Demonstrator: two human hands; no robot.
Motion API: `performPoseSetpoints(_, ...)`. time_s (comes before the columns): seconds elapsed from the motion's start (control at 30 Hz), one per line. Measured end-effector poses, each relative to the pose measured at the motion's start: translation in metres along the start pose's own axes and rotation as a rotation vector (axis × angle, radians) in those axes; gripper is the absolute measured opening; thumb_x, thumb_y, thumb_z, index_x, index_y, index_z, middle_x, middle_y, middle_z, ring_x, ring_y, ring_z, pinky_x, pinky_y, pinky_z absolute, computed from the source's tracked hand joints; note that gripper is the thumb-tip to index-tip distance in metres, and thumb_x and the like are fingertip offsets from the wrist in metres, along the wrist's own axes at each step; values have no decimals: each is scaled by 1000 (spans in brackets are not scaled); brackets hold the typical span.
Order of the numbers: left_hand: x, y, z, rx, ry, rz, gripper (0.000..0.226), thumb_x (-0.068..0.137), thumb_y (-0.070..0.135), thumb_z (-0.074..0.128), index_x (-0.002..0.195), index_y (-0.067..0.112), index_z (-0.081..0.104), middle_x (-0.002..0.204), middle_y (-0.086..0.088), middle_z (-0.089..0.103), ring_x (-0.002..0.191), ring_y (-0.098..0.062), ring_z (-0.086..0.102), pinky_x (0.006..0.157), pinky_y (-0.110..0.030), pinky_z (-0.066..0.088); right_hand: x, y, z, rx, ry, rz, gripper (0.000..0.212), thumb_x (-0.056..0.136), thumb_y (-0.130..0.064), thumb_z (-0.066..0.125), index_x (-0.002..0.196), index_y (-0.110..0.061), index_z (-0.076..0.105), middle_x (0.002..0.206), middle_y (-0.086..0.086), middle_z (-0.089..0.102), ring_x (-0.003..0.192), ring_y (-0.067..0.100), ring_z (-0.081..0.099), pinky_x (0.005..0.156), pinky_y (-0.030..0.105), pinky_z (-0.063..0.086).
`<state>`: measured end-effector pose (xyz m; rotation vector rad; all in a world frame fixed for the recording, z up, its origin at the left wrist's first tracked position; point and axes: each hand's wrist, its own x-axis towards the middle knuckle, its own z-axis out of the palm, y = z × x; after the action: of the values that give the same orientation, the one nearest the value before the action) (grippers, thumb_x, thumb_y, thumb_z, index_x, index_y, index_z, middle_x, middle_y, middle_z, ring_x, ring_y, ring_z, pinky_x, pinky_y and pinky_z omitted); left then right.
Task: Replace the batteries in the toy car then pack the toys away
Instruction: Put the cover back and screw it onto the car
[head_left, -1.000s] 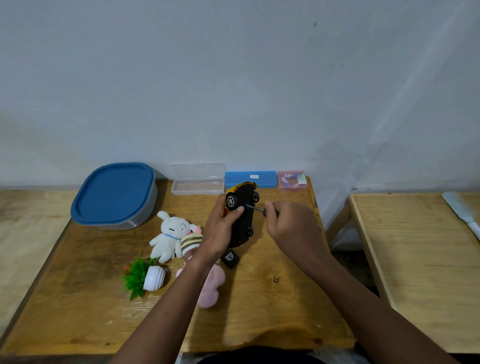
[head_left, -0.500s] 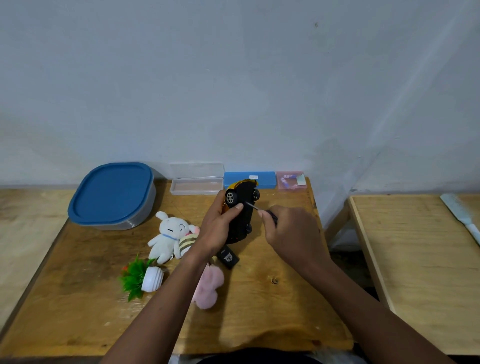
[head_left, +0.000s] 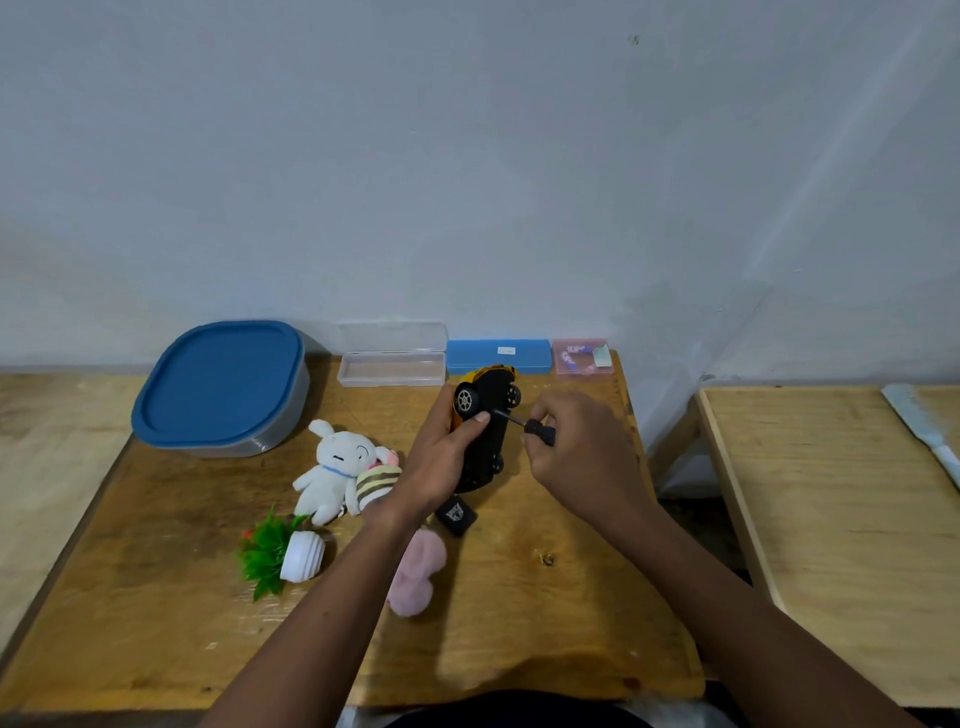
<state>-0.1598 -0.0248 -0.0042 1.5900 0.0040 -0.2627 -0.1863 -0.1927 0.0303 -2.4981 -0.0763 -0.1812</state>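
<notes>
Head view: the toy car (head_left: 485, 431) stands on end in my left hand (head_left: 441, 457), its black underside turned toward my right hand (head_left: 582, 452) and its yellow body against my palm. My left fingers wrap behind it, and my thumb lies across the underside just below the upper wheel. I cannot tell whether its lower end touches the table (head_left: 156, 623).

My right hand, just right of the car, pinches the black handle of a small screwdriver (head_left: 524, 423). Its thin shaft slants up and left to meet the underside beside my left thumb. Both forearms reach in from the near edge.

Just below my left wrist lies a small black square piece (head_left: 456, 514), and my left forearm partly covers a pink plush (head_left: 415, 577). Left of that wrist, a striped plush (head_left: 376, 480) leans against a white bunny plush (head_left: 335, 467). Nearer me, a potted toy plant (head_left: 275, 556) lies tipped over.

Beyond my hands, a clear case (head_left: 392, 358), a blue case (head_left: 498, 355) and a pink case (head_left: 581, 356) line the wall. Far left sits a blue-lidded container (head_left: 221, 384). Well to the right stands a second table (head_left: 831, 519).
</notes>
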Motion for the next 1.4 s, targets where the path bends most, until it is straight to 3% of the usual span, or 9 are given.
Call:
performPoseSetpoints(0.17, 3, -4, -5, 44, 10, -14, 16, 100, 20, 59, 114, 27, 57, 90, 15, 72, 82, -6, 71, 64, -24, 56, -2, 6, 9, -142, -4, -29, 33, 99, -39, 52, 76, -21, 69, 59, -8, 56, 52, 8, 52, 46, 24, 39)
performPoseSetpoints(0.37, 6, -11, -9, 88, -7, -20, 16, 101, 23, 58, 115, 30, 55, 100, 8, 70, 93, -19, 71, 68, -31, 60, 2, 18, 21, 214, -73, 175, 40, 98, -34, 58, 70, -8, 72, 52, 6, 59, 44, 9, 47, 42, 18, 32)
performPoseSetpoints(0.53, 17, -18, -9, 115, -64, -130, 20, 101, 29, 58, 120, 30, 53, 115, -5, 66, 102, -24, 69, 78, -39, 62, 0, 39, 39, 277, -79, 181, 37, 97, -37, 59, 69, -14, 69, 60, 2, 64, 57, 16, 59, 59, 39, 50)
performPoseSetpoints(0.67, 27, -29, 3, -33, -57, -322, 37, 100, 29, 59, 135, 18, 50, 125, -13, 66, 108, -27, 69, 92, -43, 58, -5, 57, 53, 502, -44, 394, 33, 87, -45, 70, 73, -16, 65, 67, 1, 64, 62, 13, 59, 62, 35, 48)
performPoseSetpoints(0.8, 31, -37, 21, -303, -96, -551, 44, 102, 42, 48, 134, 13, 60, 124, -17, 70, 114, -33, 67, 99, -49, 53, -10, 62, 71, 786, -74, 561, 15, 83, -31, 80, 82, -19, 71, 80, 1, 74, 74, 7, 71, 67, 25, 55)
performPoseSetpoints(0.97, 37, -53, 25, -387, -267, -559, 37, 100, 34, 47, 132, 28, 65, 113, -16, 66, 88, -26, 63, 94, -50, 48, 1, 88, 77, 872, -112, 670, 18, 91, -42, 68, 95, -26, 76, 91, -4, 77, 89, 11, 73, 73, 27, 56)
performPoseSetpoints(1.07, 47, -60, 29, -315, -302, -517, 46, 99, 24, 55, 143, 38, 51, 134, -8, 66, 123, -32, 61, 107, -56, 44, 12, 99, 76, 914, -210, 667, 26, 93, -46, 64, 106, -27, 75, 97, -7, 77, 94, 13, 72, 72, 27, 52)
performPoseSetpoints(1.23, 64, -59, 51, -13, -42, -404, 47, 92, 31, 71, 135, 43, 55, 110, 12, 74, 97, -9, 73, 90, -33, 59, 31, 114, 73, 1006, -228, 813, 26, 94, -39, 65, 111, -21, 73, 93, -7, 75, 59, 1, 62, 47, 18, 42)
performPoseSetpoints(1.4, 81, -81, 73, 800, 217, -251, 75, 85, 66, 61, 151, 39, 39, 118, -11, 57, 110, -30, 56, 92, -40, 50, 47, 140, 81, 1086, -343, 913, 44, 88, -54, 66, 121, -24, 68, 90, -7, 73, 48, 3, 33, 44, 21, 22)
